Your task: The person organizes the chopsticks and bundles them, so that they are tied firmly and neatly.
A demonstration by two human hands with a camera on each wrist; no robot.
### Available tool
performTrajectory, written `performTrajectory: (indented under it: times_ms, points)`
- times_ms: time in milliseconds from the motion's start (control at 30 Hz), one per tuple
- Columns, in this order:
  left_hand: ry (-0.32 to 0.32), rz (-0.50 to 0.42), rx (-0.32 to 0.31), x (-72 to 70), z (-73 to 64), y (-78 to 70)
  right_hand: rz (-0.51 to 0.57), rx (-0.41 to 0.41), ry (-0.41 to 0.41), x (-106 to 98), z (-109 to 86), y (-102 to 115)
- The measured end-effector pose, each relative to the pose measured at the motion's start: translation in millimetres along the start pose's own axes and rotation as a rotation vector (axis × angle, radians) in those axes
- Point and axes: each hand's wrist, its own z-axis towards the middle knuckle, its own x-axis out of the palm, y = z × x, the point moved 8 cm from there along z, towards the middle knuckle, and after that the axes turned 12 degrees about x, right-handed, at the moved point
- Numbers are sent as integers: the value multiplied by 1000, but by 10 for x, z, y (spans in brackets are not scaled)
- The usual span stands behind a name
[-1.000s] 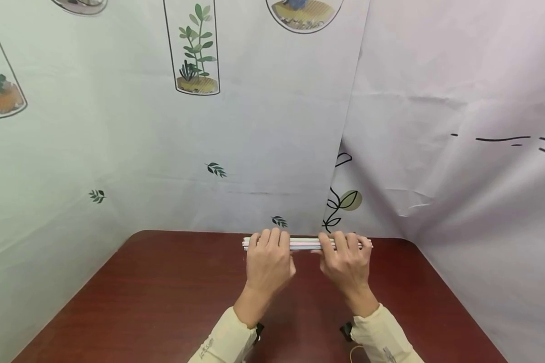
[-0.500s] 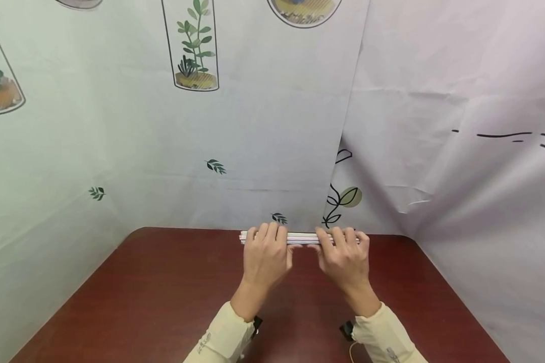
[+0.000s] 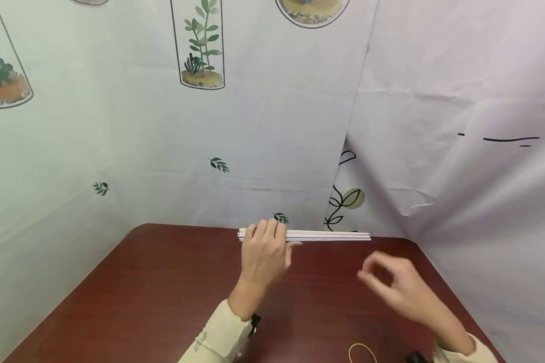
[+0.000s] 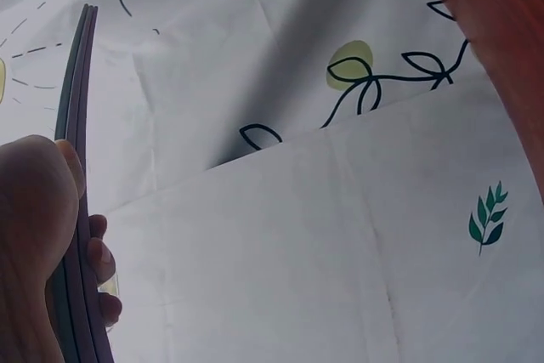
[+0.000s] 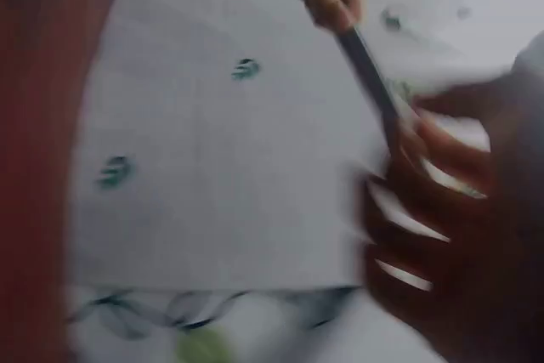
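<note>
My left hand [image 3: 263,252] grips a bundle of thin pastel chopsticks [image 3: 329,235], white, pink and blue, level above the table's far edge. Their thicker ends poke out to its left; the long thin ends reach right. The left wrist view shows the thumb lying along the chopsticks [image 4: 78,82], with fingertips behind. Apart from the bundle, to its lower right, my right hand [image 3: 409,287] is blurred, its fingers loosely curved and thumb near the index finger, holding nothing. Spread, blurred fingers of that hand [image 5: 425,201] overlap the chopsticks' far end in the right wrist view.
A thin yellow loop, like a rubber band [image 3: 362,346], lies near the table's front edge. The reddish-brown table [image 3: 163,287] meets a pale printed cloth backdrop [image 3: 277,126] at the back and sides.
My right hand has let go of the chopsticks and moved right and toward me, baring their thin ends. The left hand keeps its hold in nearly the same spot. More of the yellow loop shows.
</note>
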Motion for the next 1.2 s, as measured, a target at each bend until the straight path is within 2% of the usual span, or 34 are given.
performTrajectory:
  times_ms: [67, 133, 200, 267, 433, 467, 533, 633, 733, 800, 867, 933, 1033, 1133, 1200]
  points:
    - [-6, -3, 0, -20, 6, 13, 84, 103, 328, 265, -233, -176]
    - [-12, -6, -4, -41, 9, 29, 95, 152, 585, 559, -504, -307]
    - [-11, -9, -7, -56, 8, 42, 46, 167, 724, 774, -735, -401]
    - [-7, -11, -6, -61, 7, 50, 24, 209, 775, 906, -882, -482]
    - [-19, -15, -6, -60, 11, 70, 67, 226, 758, 976, -986, -523]
    - [-23, -15, -7, -58, 12, 74, 96, 217, 743, 960, -981, -514]
    - [-30, -17, -7, -54, 12, 79, 234, 247, 725, 919, -949, -507]
    - [-21, -18, -3, -30, 7, 82, 543, 388, 672, 841, -859, -546]
    - [1, -29, -5, 8, -5, 94, 855, 640, 600, 779, -782, -643]
    - [19, -39, -11, 37, -18, 109, 1021, 775, 532, 726, -733, -694]
    - [29, -50, -14, 60, -31, 121, 1157, 842, 449, 650, -668, -728]
    - [28, -63, -14, 75, -40, 131, 1286, 821, 361, 545, -565, -741]
    - [28, -68, -3, 89, -43, 134, 1449, 718, 237, 368, -393, -753]
    - [32, -68, 5, 95, -44, 134, 1559, 655, 135, 232, -222, -760]
    - [39, -61, 7, 102, -51, 136, 1559, 637, 74, 165, -114, -762]
